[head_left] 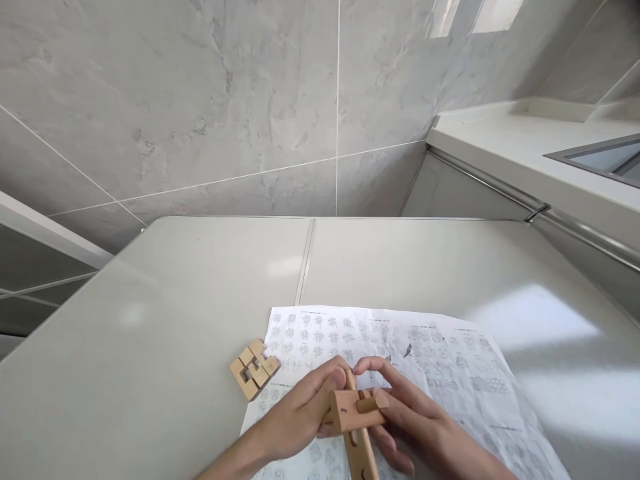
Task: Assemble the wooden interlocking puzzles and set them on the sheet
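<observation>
Both hands are on a wooden puzzle (349,410) made of a wide slotted block, a long flat bar passing through it, and a round peg. My left hand (300,415) is closed around the left side of the block, with the thumb near the bar's upper end. My right hand (417,415) pinches the wooden peg (367,405) at the block's right, thumb against the peg's end. Its index finger curls toward the top of the bar. Beneath the hands lies a creased instruction sheet (440,373) printed with small diagrams. The left palm hides part of the block.
A second wooden puzzle (257,382) of joined blocks rests at the sheet's left edge. The pale table (200,287) has a seam across it. Behind stands a grey tiled wall (250,100); a white counter (500,143) with a sink is at the right.
</observation>
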`<state>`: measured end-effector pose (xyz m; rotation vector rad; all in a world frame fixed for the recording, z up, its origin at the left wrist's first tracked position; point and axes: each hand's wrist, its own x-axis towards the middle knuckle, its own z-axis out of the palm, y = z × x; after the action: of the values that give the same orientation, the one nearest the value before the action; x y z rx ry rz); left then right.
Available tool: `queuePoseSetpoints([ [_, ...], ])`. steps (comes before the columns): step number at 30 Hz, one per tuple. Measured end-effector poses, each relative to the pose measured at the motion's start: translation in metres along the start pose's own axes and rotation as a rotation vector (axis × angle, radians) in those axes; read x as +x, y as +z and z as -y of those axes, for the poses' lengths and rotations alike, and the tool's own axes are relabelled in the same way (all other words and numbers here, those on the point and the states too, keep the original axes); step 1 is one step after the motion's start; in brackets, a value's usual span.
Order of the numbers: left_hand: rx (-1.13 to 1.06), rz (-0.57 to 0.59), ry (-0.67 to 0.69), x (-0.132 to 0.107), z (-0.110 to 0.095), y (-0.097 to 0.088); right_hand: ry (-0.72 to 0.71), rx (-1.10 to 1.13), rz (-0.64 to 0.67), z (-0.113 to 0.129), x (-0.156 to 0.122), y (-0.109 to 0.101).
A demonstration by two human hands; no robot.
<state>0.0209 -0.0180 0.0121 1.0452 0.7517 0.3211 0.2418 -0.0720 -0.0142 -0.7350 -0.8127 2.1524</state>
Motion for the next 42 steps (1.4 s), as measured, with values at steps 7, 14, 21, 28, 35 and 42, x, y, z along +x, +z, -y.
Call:
queuePoseSetpoints([
  [7,-0.131,-0.041,0.042,0.0,-0.002,0.014,-0.085,0.013,0.038,-0.016,0.012,0.002],
  [14,-0.236,-0.106,0.185,0.005,0.001,0.017,-0.108,-0.002,-0.014,-0.011,0.01,0.004],
  [21,-0.404,-0.011,0.083,0.004,0.011,0.013,-0.118,-0.083,-0.048,-0.014,0.012,0.011],
  [28,-0.439,-0.035,0.099,0.006,0.004,0.012,-0.087,-0.039,0.03,-0.011,0.012,0.012],
  [35,-0.445,0.082,0.081,0.012,-0.001,0.007,-0.052,-0.035,0.101,-0.013,0.014,0.011],
  [42,-0.286,0.0,0.054,0.01,0.011,0.003,0.141,-0.245,0.076,-0.003,0.002,0.014],
])
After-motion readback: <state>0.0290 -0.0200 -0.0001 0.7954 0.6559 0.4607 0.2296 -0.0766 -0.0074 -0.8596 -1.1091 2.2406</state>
